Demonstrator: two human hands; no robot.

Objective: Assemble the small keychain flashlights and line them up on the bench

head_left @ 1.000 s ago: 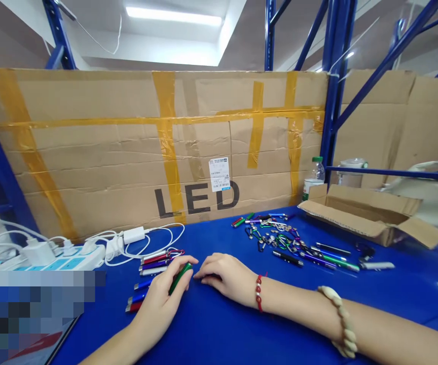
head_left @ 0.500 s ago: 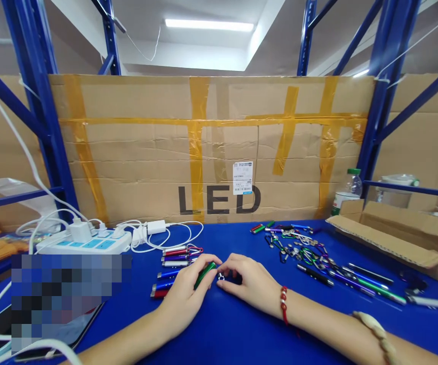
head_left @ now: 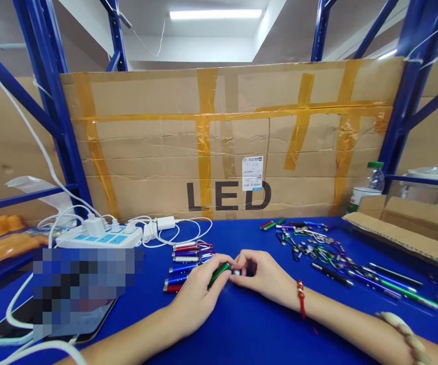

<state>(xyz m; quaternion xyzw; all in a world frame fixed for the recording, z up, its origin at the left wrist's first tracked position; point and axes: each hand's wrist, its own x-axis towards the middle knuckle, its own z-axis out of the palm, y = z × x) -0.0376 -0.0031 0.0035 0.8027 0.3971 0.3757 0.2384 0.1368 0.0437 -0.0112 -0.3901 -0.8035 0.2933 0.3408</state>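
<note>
A short, shiny green metal tube (head_left: 218, 274) is gripped between the thumb and fingers of my left hand (head_left: 195, 294). Against its right end, my right hand (head_left: 261, 274) pinches a small silvery metal piece (head_left: 236, 272), possibly a ring or clasp; the fingers partly cover it. Fingertips of both hands meet there. Behind and left of my left hand lies a column of short tubes, among them a red tube (head_left: 184, 248), a white tube (head_left: 185, 259) and a blue tube (head_left: 177, 281). Some of their right ends are hidden by the hand.
To the right lie a pile of small carabiner clips (head_left: 320, 249), a black pen (head_left: 332, 274) and several coloured pens. An open cardboard box (head_left: 412, 230) and a bottle (head_left: 367, 190) stand farther back. At left are a power strip (head_left: 107, 238), white cables and a phone (head_left: 8, 322).
The view has shifted, so most of the scene sits farther right. My left hand still holds the green tube; my right fingers have closed in on the metal piece beside its end.
</note>
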